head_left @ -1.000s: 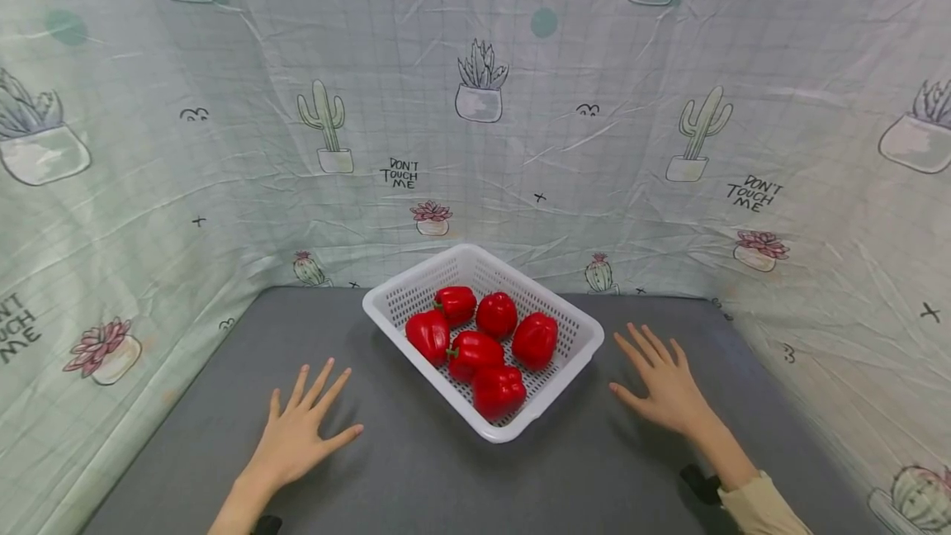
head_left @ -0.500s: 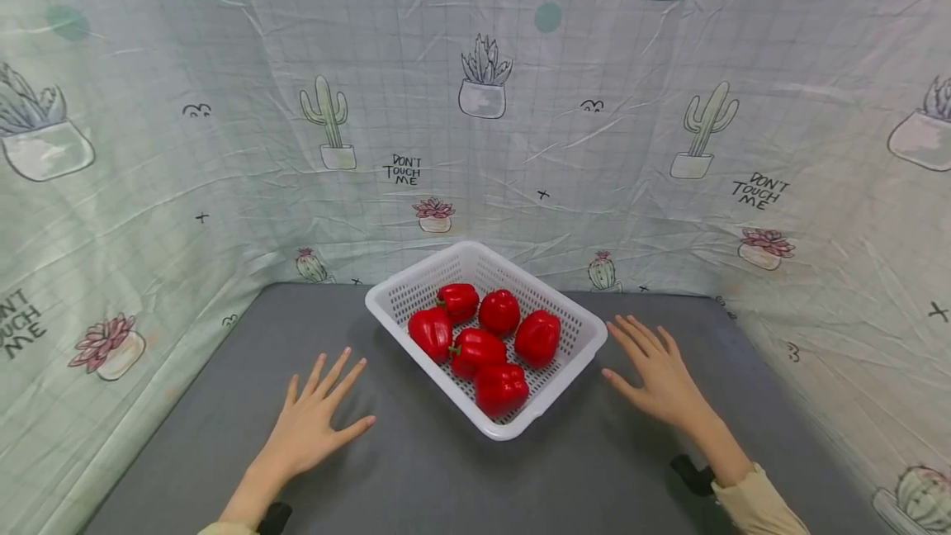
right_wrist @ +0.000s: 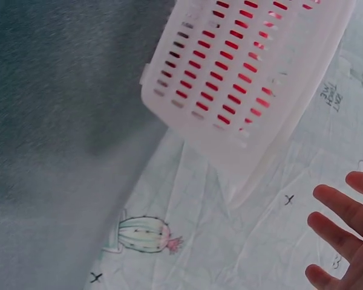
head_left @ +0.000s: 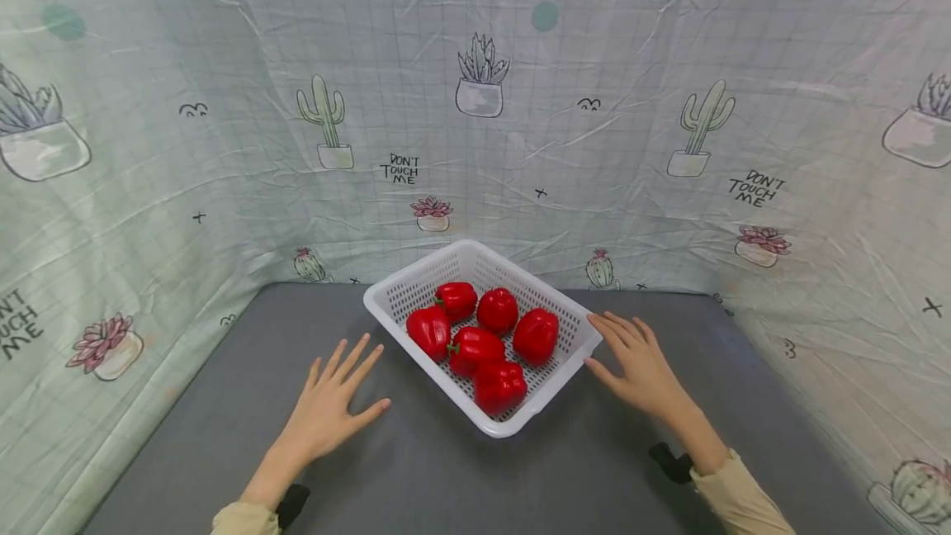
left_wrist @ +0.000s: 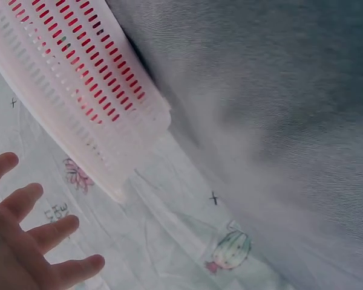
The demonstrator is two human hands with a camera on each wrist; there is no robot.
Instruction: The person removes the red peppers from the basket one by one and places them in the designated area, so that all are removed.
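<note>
Basket (head_left: 496, 426): white, perforated, standing on the grey table (head_left: 431, 485) with one corner pointing toward the person. Contents: six red peppers (head_left: 477, 350), lying on the basket floor. Basket and peppers hold the same position and arrangement as one second earlier.

Left hand (head_left: 325, 411): open, fingers spread, holding nothing. It has advanced toward the basket's left side since the earlier frames, and a gap remains between fingertips and rim.

Right hand (head_left: 642, 370): open, fingers extended, holding nothing. It has moved inward from a position clear of the basket; in the head view its fingertips now overlap the right-hand corner. The right wrist view shows the four fingertips apart from the basket wall.

Surround: pale cloth (head_left: 535, 172) printed with potted cacti, behind and beside the table.
</note>
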